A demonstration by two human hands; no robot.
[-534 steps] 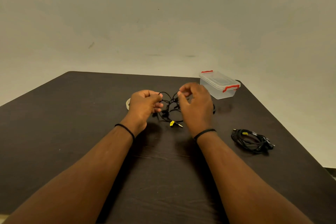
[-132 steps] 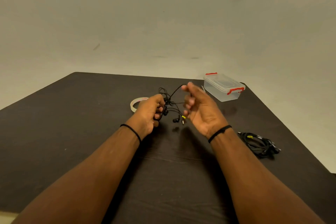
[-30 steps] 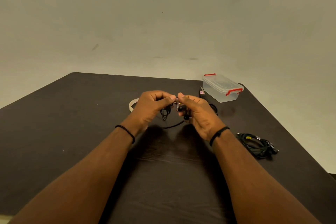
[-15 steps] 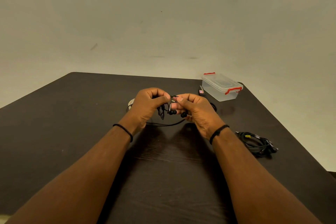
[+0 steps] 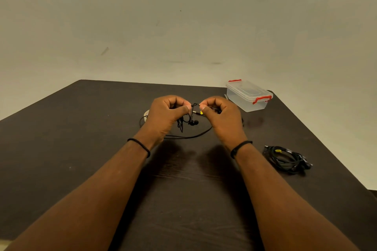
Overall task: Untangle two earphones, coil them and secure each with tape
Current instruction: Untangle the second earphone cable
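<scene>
A thin black earphone (image 5: 189,122) hangs between my two hands above the dark table (image 5: 81,138). My left hand (image 5: 167,116) pinches its bunched cord, with the earbuds dangling below. My right hand (image 5: 220,118) pinches the cord by the yellow-marked plug. A slack loop of the cord lies on the table under both hands. A second black earphone (image 5: 285,159) lies coiled at the right, with a yellow tag on it. The tape roll (image 5: 146,113) peeks out behind my left hand, mostly hidden.
A clear plastic box (image 5: 247,96) with red clips and its lid on stands at the back right, near the table's far edge. A plain wall rises behind the table.
My hands have drawn slightly apart. The yellow-marked plug now shows at my right fingertips, and the earbuds hang lower under my left hand.
</scene>
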